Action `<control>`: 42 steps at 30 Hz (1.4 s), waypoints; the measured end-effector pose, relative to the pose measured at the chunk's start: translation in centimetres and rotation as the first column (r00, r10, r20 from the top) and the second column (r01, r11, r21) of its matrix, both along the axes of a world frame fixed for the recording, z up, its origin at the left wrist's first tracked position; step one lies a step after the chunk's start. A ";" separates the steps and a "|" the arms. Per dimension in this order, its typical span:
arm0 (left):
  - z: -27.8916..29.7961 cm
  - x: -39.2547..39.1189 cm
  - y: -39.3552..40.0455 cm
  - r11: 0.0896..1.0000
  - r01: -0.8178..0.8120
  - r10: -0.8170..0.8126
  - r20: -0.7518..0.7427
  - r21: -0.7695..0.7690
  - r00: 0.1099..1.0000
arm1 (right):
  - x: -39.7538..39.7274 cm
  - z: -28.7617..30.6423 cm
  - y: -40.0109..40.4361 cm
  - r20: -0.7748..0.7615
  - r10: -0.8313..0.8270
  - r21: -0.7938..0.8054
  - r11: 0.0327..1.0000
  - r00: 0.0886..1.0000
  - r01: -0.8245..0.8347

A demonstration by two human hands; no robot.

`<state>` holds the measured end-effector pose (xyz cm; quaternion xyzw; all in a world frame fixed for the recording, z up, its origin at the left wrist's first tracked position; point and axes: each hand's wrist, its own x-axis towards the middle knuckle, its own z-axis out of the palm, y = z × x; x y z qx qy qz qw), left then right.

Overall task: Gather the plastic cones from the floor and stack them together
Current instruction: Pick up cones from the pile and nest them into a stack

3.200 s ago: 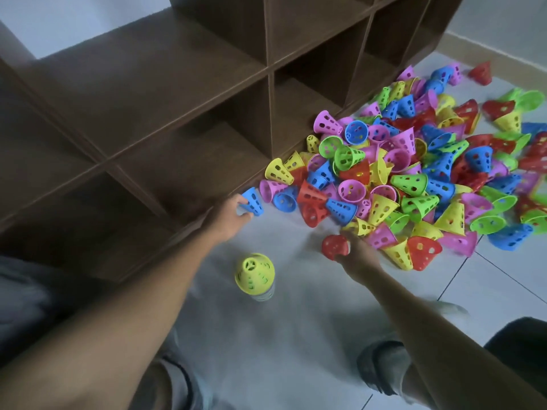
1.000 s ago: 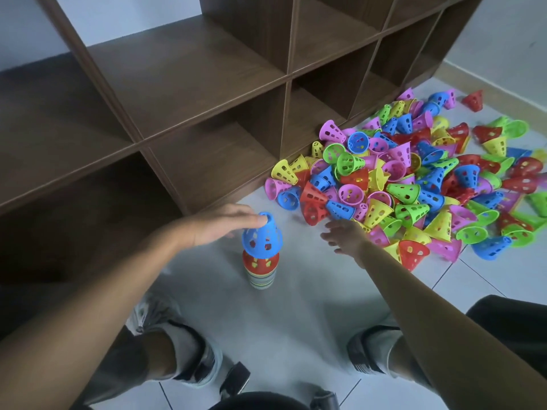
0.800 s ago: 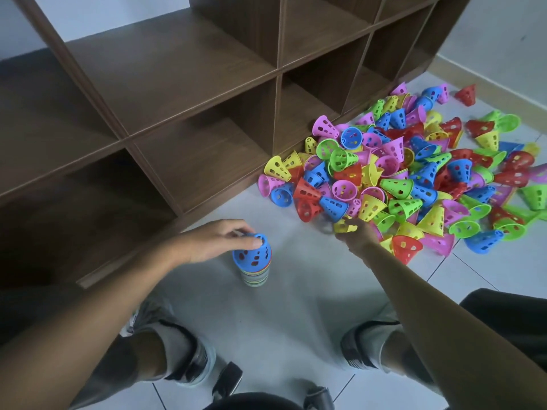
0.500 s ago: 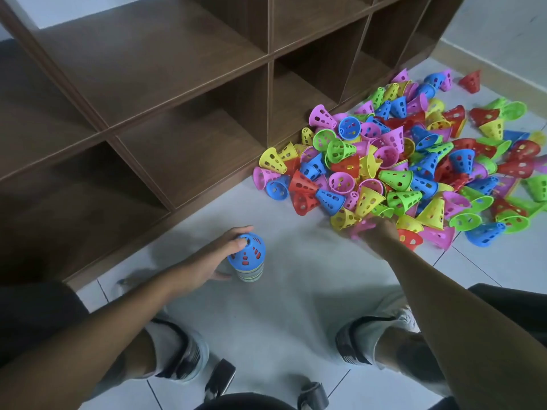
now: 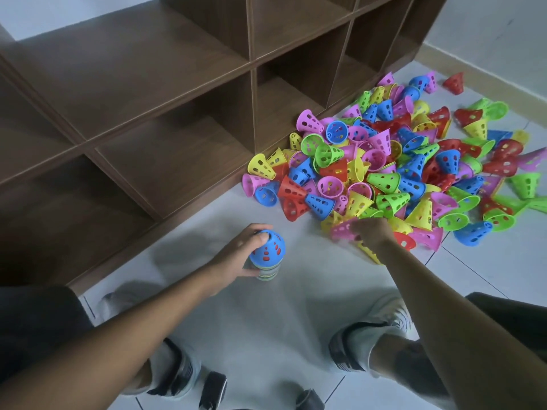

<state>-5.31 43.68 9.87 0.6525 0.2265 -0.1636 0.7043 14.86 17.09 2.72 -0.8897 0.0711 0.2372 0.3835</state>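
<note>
A short stack of perforated plastic cones [image 5: 268, 258] stands upright on the tiled floor, with a blue cone on top. My left hand [image 5: 236, 255] grips the stack from the left, fingers curled over the blue top. A big heap of loose cones [image 5: 399, 170] in pink, blue, green, yellow and red lies to the right. At the heap's near edge my right hand [image 5: 371, 233] pinches a pink cone [image 5: 343, 230], which looks slightly blurred.
A dark wooden cubby shelf [image 5: 165, 119] runs along the far left, its base edge close behind the stack. My two shoes [image 5: 370, 335] and knees are at the bottom. Bare grey tiles [image 5: 281, 315] lie between the stack and my feet.
My left hand set the blue cone on the stack and has stayed gripping it. My right hand reached into the heap's near edge and took hold of a pink cone.
</note>
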 end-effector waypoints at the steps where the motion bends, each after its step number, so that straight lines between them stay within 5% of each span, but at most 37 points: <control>1: 0.2 0.4 -0.2 1.000 0.021 -0.021 -0.003 0.016 1.000 | -0.1 0.9 0.1 -0.004 -0.030 0.079 0.996 1.000 0.030; 4: 1.3 1.6 -0.1 0.987 0.136 -0.132 -0.046 0.081 0.990 | -0.3 3.6 0.5 -0.086 -0.126 0.299 0.943 0.988 0.146; 9: 2.8 3.3 1.7 0.922 0.322 -0.311 -0.087 0.214 0.947 | -2.1 7.3 2.7 -0.277 0.030 0.647 0.745 0.960 0.163; 14: 3.6 4.6 1.8 0.872 0.157 -0.235 0.116 0.464 0.965 | -3.7 9.5 6.3 -0.325 0.184 0.788 0.595 0.928 0.158; 19: 5.5 4.9 0.8 0.849 -0.013 -0.216 0.369 0.529 0.904 | -5.1 11.7 7.9 -0.324 0.323 0.845 0.521 0.889 0.119; 24: 7.0 4.5 0.9 0.764 -0.124 -0.194 0.408 0.633 0.892 | -5.2 12.3 7.8 -0.340 0.399 0.882 0.449 0.852 0.142; 28: 9.0 4.3 1.6 0.688 -0.110 -0.255 0.382 0.717 0.888 | -3.7 11.1 5.9 -0.316 0.314 0.835 0.541 0.895 0.105; 35: 10.7 3.7 1.9 0.487 0.101 -0.431 0.138 0.867 0.892 | 0.1 3.8 -1.6 -0.182 -0.286 0.464 0.818 0.941 0.339; 42: 8.1 2.9 0.2 0.322 0.207 -0.519 -0.011 0.924 0.855 | -0.6 -2.4 -6.1 -0.006 -0.201 -0.048 0.979 0.980 0.200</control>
